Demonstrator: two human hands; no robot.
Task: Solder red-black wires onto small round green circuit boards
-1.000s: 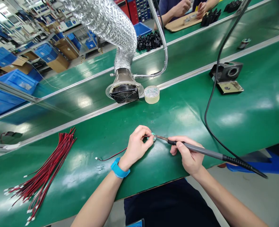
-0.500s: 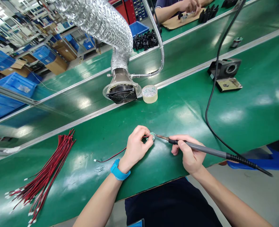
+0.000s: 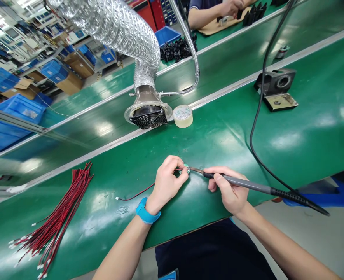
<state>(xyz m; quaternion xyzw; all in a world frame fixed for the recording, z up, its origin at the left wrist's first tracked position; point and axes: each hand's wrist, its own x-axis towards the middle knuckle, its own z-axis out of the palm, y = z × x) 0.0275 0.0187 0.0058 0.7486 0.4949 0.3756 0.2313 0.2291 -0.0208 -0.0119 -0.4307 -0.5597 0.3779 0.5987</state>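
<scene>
My left hand (image 3: pixel 168 179), with a blue band at the wrist, is closed in a pinch on a thin red-and-black cable (image 3: pixel 142 191). The cable's white plug end trails out to the left on the green mat. At my left fingertips sits a small green circuit board (image 3: pixel 185 169), partly covered by the fingers. My right hand (image 3: pixel 231 192) grips a grey soldering iron (image 3: pixel 247 183) like a pen. The iron's tip points left and meets the board's right edge; whether it touches is too small to tell.
Left lies a bundle of red-and-black cables (image 3: pixel 63 214). A fume extractor fan (image 3: pixel 150 116) on a foil duct and a tape roll (image 3: pixel 183 116) stand ahead. Back right is an iron stand (image 3: pixel 278 89); the iron's black cord (image 3: pixel 255 120) loops nearby. A co-worker's hand (image 3: pixel 231 7) works beyond.
My right hand and the soldering iron have shifted slightly left, bringing the tip closer over the board. My left hand stays almost still. The view has tilted a little.
</scene>
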